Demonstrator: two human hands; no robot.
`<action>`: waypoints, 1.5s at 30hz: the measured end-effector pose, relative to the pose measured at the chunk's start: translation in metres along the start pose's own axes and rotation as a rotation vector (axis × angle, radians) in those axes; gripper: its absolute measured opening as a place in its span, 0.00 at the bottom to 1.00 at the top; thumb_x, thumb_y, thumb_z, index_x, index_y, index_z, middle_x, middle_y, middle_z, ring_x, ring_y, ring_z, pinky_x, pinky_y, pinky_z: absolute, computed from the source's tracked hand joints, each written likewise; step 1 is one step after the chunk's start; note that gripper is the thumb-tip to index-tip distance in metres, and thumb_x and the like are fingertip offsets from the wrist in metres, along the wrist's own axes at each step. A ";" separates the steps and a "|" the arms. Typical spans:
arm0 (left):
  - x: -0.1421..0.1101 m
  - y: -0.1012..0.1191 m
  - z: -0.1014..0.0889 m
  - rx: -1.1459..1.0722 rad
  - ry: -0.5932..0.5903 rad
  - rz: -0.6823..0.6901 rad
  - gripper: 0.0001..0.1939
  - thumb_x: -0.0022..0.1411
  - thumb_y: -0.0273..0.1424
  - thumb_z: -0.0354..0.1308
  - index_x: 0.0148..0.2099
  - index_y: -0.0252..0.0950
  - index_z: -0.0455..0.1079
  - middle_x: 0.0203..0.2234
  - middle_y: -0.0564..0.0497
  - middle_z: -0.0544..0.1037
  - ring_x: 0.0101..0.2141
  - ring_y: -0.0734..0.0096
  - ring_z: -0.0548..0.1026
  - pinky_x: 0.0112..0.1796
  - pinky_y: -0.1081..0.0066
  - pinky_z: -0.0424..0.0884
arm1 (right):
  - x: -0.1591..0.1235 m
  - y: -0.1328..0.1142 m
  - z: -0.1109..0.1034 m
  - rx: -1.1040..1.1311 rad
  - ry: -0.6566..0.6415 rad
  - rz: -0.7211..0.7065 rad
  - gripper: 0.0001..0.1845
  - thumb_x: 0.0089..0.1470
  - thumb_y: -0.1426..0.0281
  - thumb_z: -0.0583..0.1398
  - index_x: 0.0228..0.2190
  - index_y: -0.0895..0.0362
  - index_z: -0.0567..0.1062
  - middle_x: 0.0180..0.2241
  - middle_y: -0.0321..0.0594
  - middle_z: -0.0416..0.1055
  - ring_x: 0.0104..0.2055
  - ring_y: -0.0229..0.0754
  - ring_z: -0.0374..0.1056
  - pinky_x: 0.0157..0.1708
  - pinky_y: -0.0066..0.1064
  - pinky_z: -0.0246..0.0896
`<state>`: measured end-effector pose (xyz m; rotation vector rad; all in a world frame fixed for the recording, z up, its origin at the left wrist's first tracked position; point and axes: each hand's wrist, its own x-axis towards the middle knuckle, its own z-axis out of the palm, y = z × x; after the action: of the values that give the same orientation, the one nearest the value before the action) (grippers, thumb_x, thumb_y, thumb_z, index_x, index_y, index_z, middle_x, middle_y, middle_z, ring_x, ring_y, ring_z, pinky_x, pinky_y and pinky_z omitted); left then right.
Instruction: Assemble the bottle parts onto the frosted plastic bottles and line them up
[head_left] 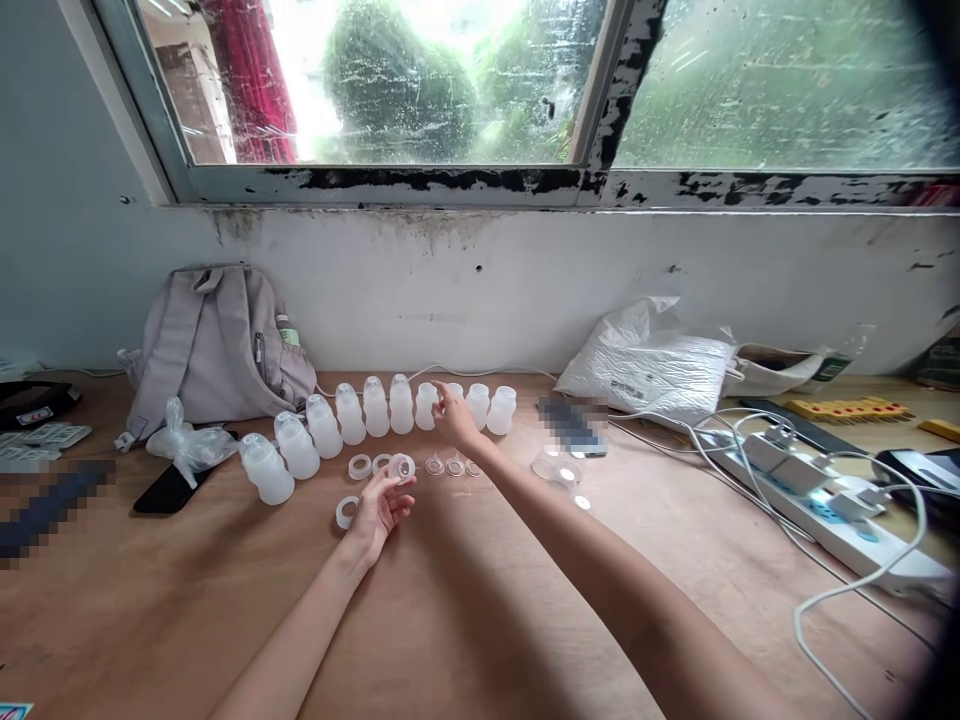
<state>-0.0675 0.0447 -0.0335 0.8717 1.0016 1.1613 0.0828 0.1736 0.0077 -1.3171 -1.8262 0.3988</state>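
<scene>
A curved row of several small translucent white bottles (375, 408) stands on the wooden table (480, 600). My left hand (381, 505) is palm up and closed on a clear ring cap with a nipple (401, 466). My right hand (454, 415) reaches to the row and touches a bottle (452, 392) near its right end, fingers pinched around its top. Loose white rings (360, 466) and clear nipples (445, 465) lie on the table between the hands and the row. Another ring (346, 512) lies left of my left hand.
A grey backpack (217, 345) leans on the wall at the left, with a crumpled plastic bag (187, 445) and a black phone (165, 490) before it. A white plastic bag (649, 360) lies at the right, beside a power strip (817, 500) with tangled white cables.
</scene>
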 end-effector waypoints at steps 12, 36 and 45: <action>0.005 0.002 0.002 -0.382 0.038 -0.178 0.14 0.58 0.38 0.49 0.43 0.35 0.62 0.30 0.47 0.77 0.23 0.72 0.75 0.22 0.76 0.69 | -0.063 -0.017 -0.031 0.032 0.117 -0.132 0.04 0.53 0.69 0.52 0.32 0.55 0.65 0.39 0.42 0.64 0.41 0.43 0.63 0.39 0.33 0.59; -0.008 -0.004 0.015 -0.273 -0.142 0.020 0.11 0.50 0.30 0.61 0.38 0.35 0.68 0.32 0.50 0.72 0.34 0.72 0.71 0.37 0.72 0.67 | -0.159 0.009 -0.041 0.013 -0.130 -0.198 0.22 0.46 0.68 0.60 0.44 0.53 0.62 0.43 0.44 0.63 0.44 0.47 0.63 0.41 0.37 0.61; -0.011 -0.006 0.015 -0.010 -0.044 0.078 0.11 0.50 0.33 0.62 0.36 0.34 0.71 0.27 0.53 0.70 0.24 0.80 0.65 0.30 0.77 0.63 | -0.163 0.012 -0.047 -0.084 -0.034 -0.276 0.23 0.50 0.67 0.58 0.49 0.50 0.63 0.42 0.45 0.63 0.44 0.48 0.63 0.42 0.40 0.61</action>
<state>-0.0525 0.0326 -0.0320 0.9318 0.9322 1.2072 0.1437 0.0231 -0.0424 -1.0971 -2.0382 0.1987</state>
